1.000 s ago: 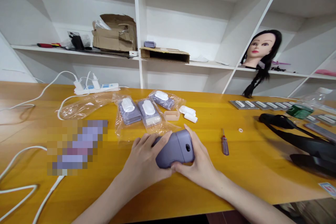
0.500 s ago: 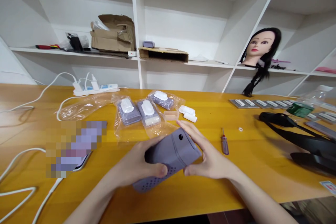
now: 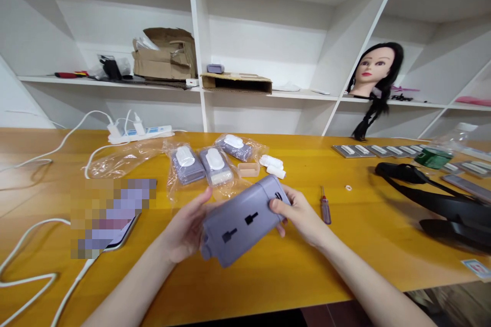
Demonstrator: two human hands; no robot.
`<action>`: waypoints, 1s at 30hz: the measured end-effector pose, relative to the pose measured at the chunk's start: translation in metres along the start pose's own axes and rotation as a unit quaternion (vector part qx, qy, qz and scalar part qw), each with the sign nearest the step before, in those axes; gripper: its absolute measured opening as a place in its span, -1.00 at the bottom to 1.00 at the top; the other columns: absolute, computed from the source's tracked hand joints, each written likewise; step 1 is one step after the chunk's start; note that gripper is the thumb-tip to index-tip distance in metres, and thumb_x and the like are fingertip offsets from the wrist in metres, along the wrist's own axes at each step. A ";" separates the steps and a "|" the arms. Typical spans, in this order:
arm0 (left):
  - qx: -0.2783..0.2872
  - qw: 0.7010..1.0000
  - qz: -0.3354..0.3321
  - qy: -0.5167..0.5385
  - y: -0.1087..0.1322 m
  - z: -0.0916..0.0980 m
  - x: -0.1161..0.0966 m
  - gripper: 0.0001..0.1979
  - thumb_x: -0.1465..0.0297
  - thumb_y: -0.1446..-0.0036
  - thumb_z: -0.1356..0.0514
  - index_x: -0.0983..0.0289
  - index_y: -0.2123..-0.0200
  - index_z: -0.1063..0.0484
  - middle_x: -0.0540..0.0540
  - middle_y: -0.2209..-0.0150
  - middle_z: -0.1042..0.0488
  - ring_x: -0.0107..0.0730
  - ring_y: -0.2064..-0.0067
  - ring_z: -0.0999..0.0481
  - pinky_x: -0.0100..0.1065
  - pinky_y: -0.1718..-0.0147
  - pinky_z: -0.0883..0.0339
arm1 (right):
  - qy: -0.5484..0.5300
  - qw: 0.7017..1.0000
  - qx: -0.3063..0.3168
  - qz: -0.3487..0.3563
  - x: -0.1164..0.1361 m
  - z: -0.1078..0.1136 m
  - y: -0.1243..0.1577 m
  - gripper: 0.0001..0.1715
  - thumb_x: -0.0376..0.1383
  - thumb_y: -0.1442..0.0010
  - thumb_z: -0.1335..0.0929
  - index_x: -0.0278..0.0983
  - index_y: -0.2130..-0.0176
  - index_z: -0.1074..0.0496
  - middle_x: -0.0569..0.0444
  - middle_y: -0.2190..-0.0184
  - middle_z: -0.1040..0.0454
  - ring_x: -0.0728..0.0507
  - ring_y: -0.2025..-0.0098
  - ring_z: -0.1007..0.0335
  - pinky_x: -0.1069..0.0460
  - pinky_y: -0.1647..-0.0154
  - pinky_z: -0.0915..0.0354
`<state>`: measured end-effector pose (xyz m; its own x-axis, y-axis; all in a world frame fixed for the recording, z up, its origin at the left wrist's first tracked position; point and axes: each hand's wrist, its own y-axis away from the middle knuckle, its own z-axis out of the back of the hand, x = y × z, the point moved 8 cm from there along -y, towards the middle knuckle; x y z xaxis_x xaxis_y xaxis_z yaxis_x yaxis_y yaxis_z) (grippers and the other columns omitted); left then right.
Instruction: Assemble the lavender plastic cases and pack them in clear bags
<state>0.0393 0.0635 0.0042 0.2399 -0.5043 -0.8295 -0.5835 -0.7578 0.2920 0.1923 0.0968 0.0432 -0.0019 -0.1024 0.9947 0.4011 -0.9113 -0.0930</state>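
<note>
A purple-grey plastic case is tilted above the table, with two black keyhole-like slots on its upward side and a dark oval opening near its right end. My right hand grips that right end, thumb on top and fingers partly hidden underneath. At the opposite end, my left hand is open with its thumb raised off the case. Its other fingers pass behind the case's edge, and whether they touch it is hidden. Behind the case are several similar purple-grey units with white oval pieces, wrapped in clear plastic.
A small beige tray and white ribbed rollers lie near the wrapped units. A screwdriver and a small ring are to the right. A phone, cables and a power strip occupy the left; black straps lie far right.
The case has been turned over: its perforated side has gone from view and the slotted side shows. My left thumb has come off it, and my right hand has shifted its hold.
</note>
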 end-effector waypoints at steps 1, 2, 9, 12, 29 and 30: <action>-0.024 0.999 -0.021 -0.003 0.000 0.005 -0.004 -0.26 -0.15 -0.04 0.09 0.27 -0.05 -0.38 0.22 0.12 -0.52 -0.07 0.21 -0.55 -0.19 0.27 -0.36 | -0.001 1.000 -0.018 0.002 -0.001 0.004 -0.001 -0.59 -0.03 -0.03 -0.39 -0.28 0.29 -0.29 0.25 0.61 -0.31 0.09 0.75 -0.20 0.16 0.75 -0.02; -0.038 0.998 -0.040 -0.001 0.001 0.008 -0.008 -0.27 -0.15 -0.05 0.09 0.25 -0.05 -0.38 0.21 0.12 -0.52 -0.11 0.22 -0.54 -0.24 0.33 -0.36 | 0.000 0.999 -0.035 0.002 -0.001 0.008 -0.002 -0.59 -0.03 -0.06 -0.37 -0.27 0.25 -0.28 0.26 0.61 -0.30 0.09 0.76 -0.20 0.16 0.75 0.02; -0.082 0.993 -0.089 0.011 -0.004 0.014 -0.004 -0.41 -0.04 -0.01 -0.11 0.16 -0.03 -0.40 0.13 0.21 -0.53 -0.30 0.33 -0.50 -0.36 0.41 -0.32 | 0.028 0.998 -0.060 0.012 0.002 0.013 -0.003 -0.36 -0.03 -0.08 -0.36 -0.15 -0.09 -0.17 0.21 0.46 -0.32 0.03 0.65 -0.27 0.12 0.67 -0.15; -0.076 0.991 -0.106 -0.011 -0.006 0.012 -0.003 -0.49 0.17 0.05 -0.28 0.16 -0.01 -0.40 0.08 0.20 -0.54 -0.34 0.24 -0.49 -0.39 0.33 -0.32 | 0.048 0.995 -0.082 0.034 0.007 0.015 -0.002 -0.42 -0.02 -0.03 -0.39 -0.16 0.01 -0.24 0.15 0.37 -0.33 -0.02 0.46 -0.32 0.11 0.55 -0.27; -0.013 0.961 -0.080 -0.266 -0.016 -0.015 0.006 -0.52 0.32 0.16 -0.33 0.30 0.11 -0.39 0.01 0.30 -0.44 -0.39 0.32 -0.35 -0.41 0.36 -0.23 | 0.107 0.992 -0.019 0.066 -0.004 -0.007 -0.002 -0.58 -0.03 -0.07 -0.37 -0.20 0.14 -0.30 0.17 0.39 -0.27 -0.03 0.37 -0.17 0.09 0.35 -0.15; -0.011 0.963 -0.075 -0.259 -0.017 -0.014 0.007 -0.51 0.33 0.17 -0.33 0.30 0.10 -0.39 0.00 0.31 -0.44 -0.41 0.33 -0.34 -0.41 0.37 -0.22 | 0.098 0.993 -0.013 0.065 -0.006 -0.007 -0.004 -0.57 -0.04 -0.07 -0.38 -0.20 0.14 -0.31 0.17 0.38 -0.27 -0.03 0.37 -0.17 0.09 0.35 -0.15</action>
<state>0.0619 0.0667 0.0005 -0.1011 -0.1185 -0.9878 -0.5548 -0.8174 0.1548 0.1848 0.0980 0.0370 -0.1315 -0.2941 0.9467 0.3851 -0.8951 -0.2246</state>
